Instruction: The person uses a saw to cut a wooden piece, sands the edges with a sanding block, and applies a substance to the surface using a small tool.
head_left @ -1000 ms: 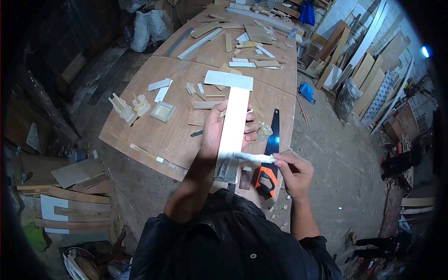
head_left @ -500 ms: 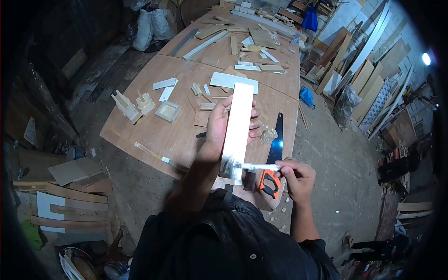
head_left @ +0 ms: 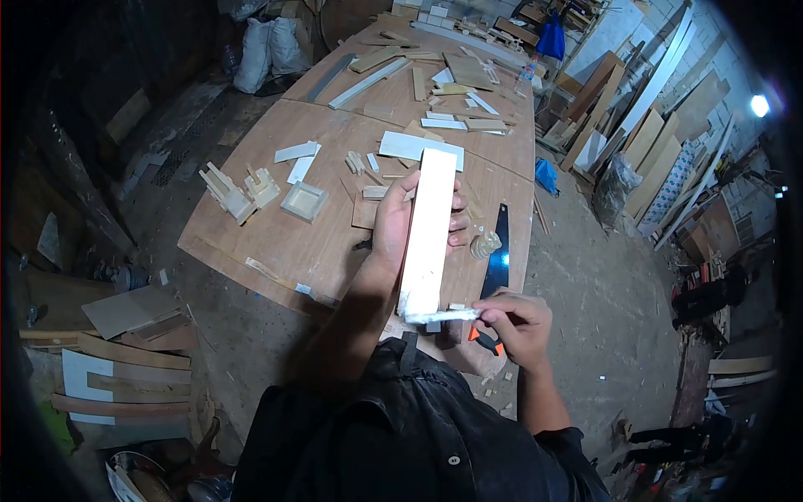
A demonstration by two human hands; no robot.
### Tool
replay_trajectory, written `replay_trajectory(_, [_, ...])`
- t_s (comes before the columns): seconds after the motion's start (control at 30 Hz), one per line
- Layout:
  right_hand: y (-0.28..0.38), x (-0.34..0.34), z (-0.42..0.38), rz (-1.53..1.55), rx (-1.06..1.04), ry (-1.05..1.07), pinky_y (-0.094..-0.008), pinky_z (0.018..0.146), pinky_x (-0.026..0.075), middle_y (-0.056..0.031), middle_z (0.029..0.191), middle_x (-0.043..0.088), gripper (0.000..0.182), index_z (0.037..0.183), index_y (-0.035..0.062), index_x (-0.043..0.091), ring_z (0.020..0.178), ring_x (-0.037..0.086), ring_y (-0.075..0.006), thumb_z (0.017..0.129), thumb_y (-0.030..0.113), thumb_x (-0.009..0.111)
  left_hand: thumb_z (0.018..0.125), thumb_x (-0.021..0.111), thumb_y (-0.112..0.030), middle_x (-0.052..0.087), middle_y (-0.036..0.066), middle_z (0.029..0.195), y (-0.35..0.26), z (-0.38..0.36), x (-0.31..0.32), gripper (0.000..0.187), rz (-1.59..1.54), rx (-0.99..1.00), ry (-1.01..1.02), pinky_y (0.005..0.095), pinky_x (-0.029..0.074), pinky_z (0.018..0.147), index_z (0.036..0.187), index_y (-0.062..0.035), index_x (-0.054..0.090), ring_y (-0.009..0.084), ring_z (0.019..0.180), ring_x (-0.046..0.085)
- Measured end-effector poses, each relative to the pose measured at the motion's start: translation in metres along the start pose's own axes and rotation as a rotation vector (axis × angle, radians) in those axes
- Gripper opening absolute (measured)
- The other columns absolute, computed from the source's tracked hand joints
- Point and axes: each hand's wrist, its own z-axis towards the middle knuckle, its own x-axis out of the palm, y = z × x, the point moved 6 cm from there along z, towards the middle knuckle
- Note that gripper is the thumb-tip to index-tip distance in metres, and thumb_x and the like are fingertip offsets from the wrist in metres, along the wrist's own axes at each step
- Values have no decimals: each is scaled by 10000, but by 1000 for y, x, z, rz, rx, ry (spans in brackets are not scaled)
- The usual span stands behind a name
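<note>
A long pale wooden board lies along my left hand, whose thumb and fingers wrap round its two long edges. Between the thumb and fingers of my right hand is a thin, white-coated stick. Its far tip touches the near end of the board, where whitish smears show. Behind my right hand lies a handsaw with a black and orange handle, partly covered by the hand. A small roll of tape or string stands beside the blade.
The wooden table carries a small square wooden box, slotted wooden pieces, a white board and several offcuts farther back. Planks lean at the right wall. A person is at the far right.
My right hand has moved the stick down and left to the board's near end. More of the saw's blade is visible, and its handle is now more covered. The smears look thinner.
</note>
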Motion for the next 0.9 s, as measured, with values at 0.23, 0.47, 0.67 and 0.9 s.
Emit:
replay_trajectory(0.23, [-11, 0, 3, 24, 89, -302, -234, 625, 494, -99, 813, 700, 138, 993, -73, 712, 691, 639, -115, 917, -5, 618, 917, 474, -499, 501, 33, 874, -2, -6, 1, 483, -18, -15, 20, 326, 383, 632, 1107, -60, 538, 168, 720, 449])
replay_trajectory(0.47, [-6, 20, 2, 1, 135, -38, -238, 634, 492, -89, 810, 701, 136, 989, -56, 716, 697, 635, -108, 924, 13, 618, 919, 467, -501, 491, 31, 872, -7, -13, 4, 483, 0, -8, -4, 324, 378, 632, 1101, -58, 532, 166, 725, 443])
replay_trajectory(0.67, [-13, 9, 6, 51, 69, -318, -234, 689, 504, -91, 851, 713, 147, 986, -58, 709, 753, 646, -115, 944, 41, 609, 922, 453, -496, 491, 30, 872, -5, -17, 2, 482, 26, -10, -25, 326, 381, 623, 1107, -58, 531, 167, 721, 439])
replay_trajectory(0.9, [-1, 22, -2, -33, -3, -57, -246, 684, 491, -114, 854, 707, 117, 973, -67, 718, 763, 645, -140, 899, -12, 646, 921, 452, -491, 505, 35, 882, -9, -21, 2, 472, 38, 7, -24, 326, 387, 622, 1105, -64, 534, 170, 714, 448])
